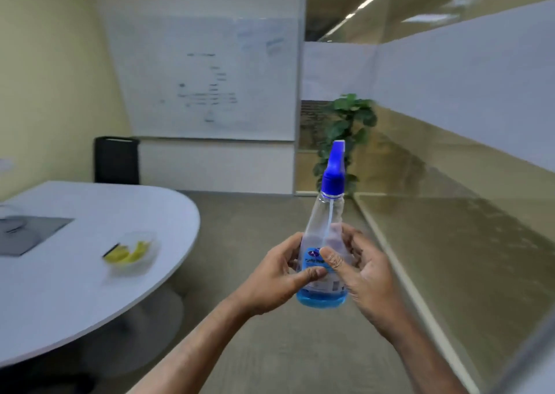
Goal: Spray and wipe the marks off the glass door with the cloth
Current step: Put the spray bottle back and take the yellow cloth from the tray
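Note:
A clear spray bottle point(326, 222) with a blue trigger head and a little blue liquid at its bottom stands upright in front of me. My left hand point(274, 282) grips its lower body from the left, thumb across the label. My right hand point(365, 276) wraps it from the right, thumb on the front. The glass wall point(450, 228) with a frosted white band runs along the right side. No cloth is visible in either hand.
A rounded white table point(90, 258) sits at the left with a clear tray of yellow items point(132, 252) and a grey laptop point(27, 234). A black chair point(117, 159), a whiteboard point(207, 78) and a green plant point(345, 135) stand beyond. Carpet lies between table and glass.

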A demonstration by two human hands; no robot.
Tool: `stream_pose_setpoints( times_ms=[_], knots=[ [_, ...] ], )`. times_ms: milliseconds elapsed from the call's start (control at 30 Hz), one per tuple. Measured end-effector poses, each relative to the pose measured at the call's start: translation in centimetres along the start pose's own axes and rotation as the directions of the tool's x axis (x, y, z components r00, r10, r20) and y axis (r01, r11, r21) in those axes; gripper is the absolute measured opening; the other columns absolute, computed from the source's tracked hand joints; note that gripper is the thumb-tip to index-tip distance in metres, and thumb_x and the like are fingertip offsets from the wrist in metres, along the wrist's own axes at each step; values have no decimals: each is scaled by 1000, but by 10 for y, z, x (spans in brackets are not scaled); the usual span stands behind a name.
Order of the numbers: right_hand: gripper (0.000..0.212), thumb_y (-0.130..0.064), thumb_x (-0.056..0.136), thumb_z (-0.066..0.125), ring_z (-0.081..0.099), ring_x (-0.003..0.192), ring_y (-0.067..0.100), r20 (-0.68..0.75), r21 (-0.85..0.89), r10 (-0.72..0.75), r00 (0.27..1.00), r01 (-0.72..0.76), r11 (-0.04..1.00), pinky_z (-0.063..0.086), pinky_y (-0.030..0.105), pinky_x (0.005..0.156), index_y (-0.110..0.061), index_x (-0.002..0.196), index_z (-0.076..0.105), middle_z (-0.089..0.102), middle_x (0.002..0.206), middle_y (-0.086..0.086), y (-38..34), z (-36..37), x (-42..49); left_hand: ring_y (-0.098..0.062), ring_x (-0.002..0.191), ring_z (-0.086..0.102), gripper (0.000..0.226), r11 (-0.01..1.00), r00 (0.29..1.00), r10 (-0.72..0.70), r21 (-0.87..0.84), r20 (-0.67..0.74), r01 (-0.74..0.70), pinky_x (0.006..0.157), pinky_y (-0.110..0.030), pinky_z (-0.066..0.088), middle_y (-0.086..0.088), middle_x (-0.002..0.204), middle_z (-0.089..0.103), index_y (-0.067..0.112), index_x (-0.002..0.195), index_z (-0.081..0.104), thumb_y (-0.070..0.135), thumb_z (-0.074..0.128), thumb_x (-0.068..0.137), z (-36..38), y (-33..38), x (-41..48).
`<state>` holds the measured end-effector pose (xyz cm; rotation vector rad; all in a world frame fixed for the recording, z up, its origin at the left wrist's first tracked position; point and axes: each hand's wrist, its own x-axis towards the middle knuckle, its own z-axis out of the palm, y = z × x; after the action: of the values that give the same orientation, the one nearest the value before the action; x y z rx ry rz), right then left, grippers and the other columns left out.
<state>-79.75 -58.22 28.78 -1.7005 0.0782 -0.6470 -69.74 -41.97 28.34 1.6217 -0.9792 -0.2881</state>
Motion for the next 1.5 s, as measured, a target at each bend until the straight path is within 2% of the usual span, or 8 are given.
stream_pose_setpoints(
  times_ms=[100,267,567,667,800,933,1167,1500],
  knots=[
    [42,-39,86,84,74,110,10,157,19,-8,988,5,1000,60,20,85,-42,123,66,77,121,-11,12,49,27,-20,113,73,43,997,995,-45,64,-92,51,96,-37,59,-4,125,75,21,138,60,24,74,98,-47,-20,-15],
    [43,-44,83,83,73,111,11,330,29,7,944,-17,999,61,20,85,-44,122,66,76,121,-10,36,140,65,-14,121,71,46,984,969,-146,75,-197,164,107,-47,58,6,130,73,34,140,58,34,75,97,-126,-59,-41],
    [58,-41,81,82,69,120,13,375,36,43,926,-61,998,60,28,97,-32,135,62,73,129,-9,93,333,134,0,115,71,46,958,927,-203,130,-316,255,89,-11,55,19,125,74,37,136,61,38,76,93,-304,-153,-59],
    [69,-44,79,80,64,127,11,365,36,60,929,-78,996,58,29,103,-26,142,58,67,137,-9,104,388,160,4,113,68,40,943,916,-197,187,-350,275,91,-16,56,29,122,71,54,126,59,44,76,91,-359,-178,-51],
    [71,-42,84,78,57,133,11,370,-14,89,925,-90,996,53,7,90,-25,149,52,62,145,-8,120,446,198,4,114,67,39,931,898,-219,193,-381,309,98,-31,61,32,123,69,61,124,56,53,73,90,-421,-212,-35],
    [65,-33,91,77,55,134,16,372,-52,117,921,-105,993,47,19,99,-23,150,51,61,145,-5,143,493,240,5,116,67,37,927,888,-252,168,-384,336,88,-16,60,35,123,67,67,120,55,53,73,90,-469,-243,-12],
    [64,-40,94,74,56,129,6,388,-99,123,914,-91,991,43,-5,84,-26,152,49,61,143,-12,198,550,316,-4,117,67,44,895,848,-306,174,-433,411,93,-21,58,23,128,70,40,135,60,42,75,93,-530,-310,41],
    [56,-30,98,72,59,131,9,415,-118,145,898,-105,987,44,3,97,-22,150,52,63,143,-8,263,633,414,-11,125,65,52,881,803,-351,119,-482,457,107,-34,54,9,135,71,24,145,60,26,76,95,-616,-396,103]
  ],
)
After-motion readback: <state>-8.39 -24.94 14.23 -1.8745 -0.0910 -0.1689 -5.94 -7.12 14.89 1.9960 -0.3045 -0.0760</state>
